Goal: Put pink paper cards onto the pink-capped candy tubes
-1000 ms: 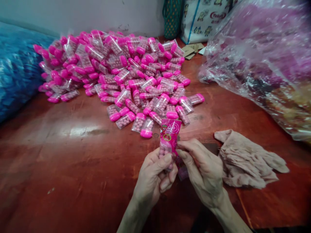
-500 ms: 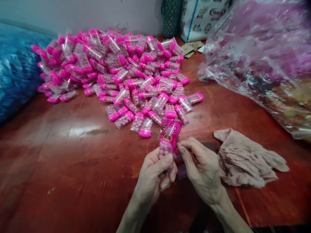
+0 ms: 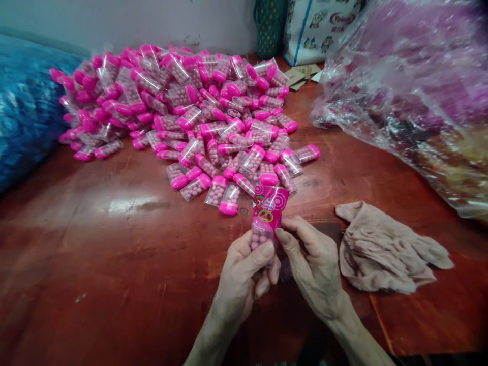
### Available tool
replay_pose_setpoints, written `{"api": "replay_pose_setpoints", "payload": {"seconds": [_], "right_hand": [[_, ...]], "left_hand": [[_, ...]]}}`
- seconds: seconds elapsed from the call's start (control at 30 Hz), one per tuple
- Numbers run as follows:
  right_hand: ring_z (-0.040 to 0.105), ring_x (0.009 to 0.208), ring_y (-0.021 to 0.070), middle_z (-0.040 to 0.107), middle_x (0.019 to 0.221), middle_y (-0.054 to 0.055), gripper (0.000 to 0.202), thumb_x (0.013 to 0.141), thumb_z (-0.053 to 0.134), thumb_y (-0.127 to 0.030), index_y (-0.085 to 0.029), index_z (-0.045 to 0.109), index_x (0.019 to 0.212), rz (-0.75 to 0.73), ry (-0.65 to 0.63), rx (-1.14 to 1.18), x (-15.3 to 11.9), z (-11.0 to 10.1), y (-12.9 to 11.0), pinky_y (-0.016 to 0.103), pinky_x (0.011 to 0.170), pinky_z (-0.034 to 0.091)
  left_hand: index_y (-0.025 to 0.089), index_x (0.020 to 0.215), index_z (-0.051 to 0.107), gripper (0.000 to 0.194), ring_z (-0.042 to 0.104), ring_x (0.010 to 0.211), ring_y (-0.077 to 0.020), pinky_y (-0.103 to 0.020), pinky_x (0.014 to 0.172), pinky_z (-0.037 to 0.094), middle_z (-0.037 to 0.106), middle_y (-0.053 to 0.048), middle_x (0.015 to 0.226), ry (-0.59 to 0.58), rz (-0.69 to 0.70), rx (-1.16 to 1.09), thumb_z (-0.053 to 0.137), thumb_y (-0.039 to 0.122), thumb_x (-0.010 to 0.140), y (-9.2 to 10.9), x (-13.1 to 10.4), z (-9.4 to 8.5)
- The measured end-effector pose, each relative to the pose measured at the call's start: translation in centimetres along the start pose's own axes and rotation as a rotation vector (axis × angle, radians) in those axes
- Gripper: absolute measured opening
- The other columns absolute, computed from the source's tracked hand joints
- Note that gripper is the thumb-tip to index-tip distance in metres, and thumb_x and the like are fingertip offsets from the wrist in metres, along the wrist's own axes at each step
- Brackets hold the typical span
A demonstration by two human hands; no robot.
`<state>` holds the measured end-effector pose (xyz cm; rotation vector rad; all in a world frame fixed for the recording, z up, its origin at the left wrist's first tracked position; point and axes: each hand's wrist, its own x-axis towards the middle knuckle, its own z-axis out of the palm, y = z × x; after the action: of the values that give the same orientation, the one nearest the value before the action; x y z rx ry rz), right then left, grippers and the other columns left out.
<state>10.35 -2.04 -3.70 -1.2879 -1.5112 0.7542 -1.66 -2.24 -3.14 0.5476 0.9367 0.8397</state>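
Nearest on my feed: two bare hands, left (image 3: 244, 274) and right (image 3: 318, 269), over a red-brown table (image 3: 114, 269). Between them, one clear container of pink balls (image 3: 261, 238) and one printed pink wrapper (image 3: 269, 203), held upright together, wrapper uppermost. Balls show below the print; I cannot tell how far the container sits inside.

Left fingers: clamped on the container, thumb across its front, the others curled in below and behind. Container lies just above the thumb tip and partly under it; the wrapper rises clear of that hand. Right hand: thumb tip touching the wrapper's right edge, forefinger bent just above the thumb. Whether those two pinch the film, I cannot tell from here. A dark purplish patch shows below the right fingertips, too hidden to identify.

Right of the right hand: one crumpled beige cloth (image 3: 389, 249), near the wrist, apart from the packet.

Farther out: one heap of pink-capped containers (image 3: 183, 107), overlapped past counting. One lone stray I can pick out nearest the wrapper, cap toward me, at the heap's front edge.

Flanking it: one blue plastic bag (image 3: 30, 107) at left, one big clear plastic bag (image 3: 400, 91) at right.

Back row, by the wall (image 3: 171, 23): one green dotted bag (image 3: 268, 30), one white printed bag (image 3: 316, 35), at least two flat cardboard pieces (image 3: 295, 79).
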Motion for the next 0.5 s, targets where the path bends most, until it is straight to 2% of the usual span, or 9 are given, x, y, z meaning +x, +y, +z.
{"api": "replay_pose_setpoints", "payload": {"seconds": [0.27,0.5], "right_hand": [[0.051,0.056,0.0099,0.054,0.064,0.003,0.014,0.085,0.048,-0.007,-0.010,0.059,0.077,-0.065,0.014,-0.039,0.14,-0.11,-0.03,0.020,0.055,0.040],[0.051,0.057,0.0105,0.054,0.064,0.003,0.014,0.085,0.047,-0.008,-0.011,0.058,0.075,-0.046,0.008,-0.026,0.25,-0.14,-0.05,0.021,0.055,0.040]], "left_hand": [[0.014,0.063,0.047,0.023,0.028,0.032,-0.0017,-0.015,0.031,0.015,0.050,0.002,0.046,0.022,0.023,0.038,0.051,0.028,0.081,0.22,-0.06,-0.02],[0.015,0.067,0.047,0.019,0.027,0.033,-0.0014,-0.014,0.032,0.016,0.050,0.003,0.046,0.040,0.018,0.043,0.051,0.027,0.082,0.16,0.11,-0.08]]}}
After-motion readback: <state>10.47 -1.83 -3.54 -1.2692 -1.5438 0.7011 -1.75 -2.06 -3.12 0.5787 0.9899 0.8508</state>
